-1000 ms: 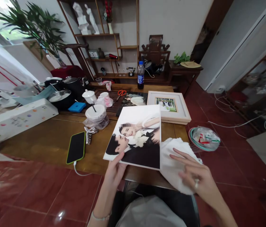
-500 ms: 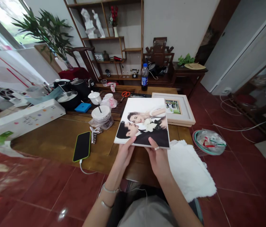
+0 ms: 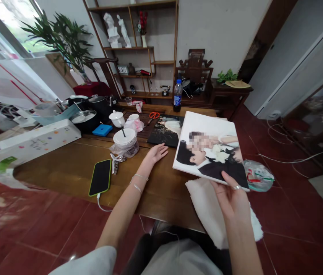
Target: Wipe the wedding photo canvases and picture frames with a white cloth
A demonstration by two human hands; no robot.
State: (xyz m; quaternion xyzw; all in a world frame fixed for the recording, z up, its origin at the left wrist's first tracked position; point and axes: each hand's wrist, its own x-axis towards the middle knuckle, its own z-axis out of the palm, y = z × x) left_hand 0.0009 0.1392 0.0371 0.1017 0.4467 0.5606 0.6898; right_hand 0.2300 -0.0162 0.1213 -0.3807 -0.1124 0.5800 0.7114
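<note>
Smartphone (image 3: 100,177) on its white cable (image 3: 98,197), left of the dark photo print (image 3: 163,131) and nearer the person; a snagged cable could drag it; lidded cup (image 3: 124,137) left of the print; a leftward sweep of the left hand (image 3: 158,152) could tip it; that hand is empty, fingers loosely extended, just on the print's near side; wedding-portrait panel (image 3: 210,152) raised to the print's right; right hand (image 3: 232,196) alone grasps its near edge, thumb on top; off-centre weight could tilt it loose; white towel (image 3: 207,210), nearer and right of the print, could slide if brushed.
</note>
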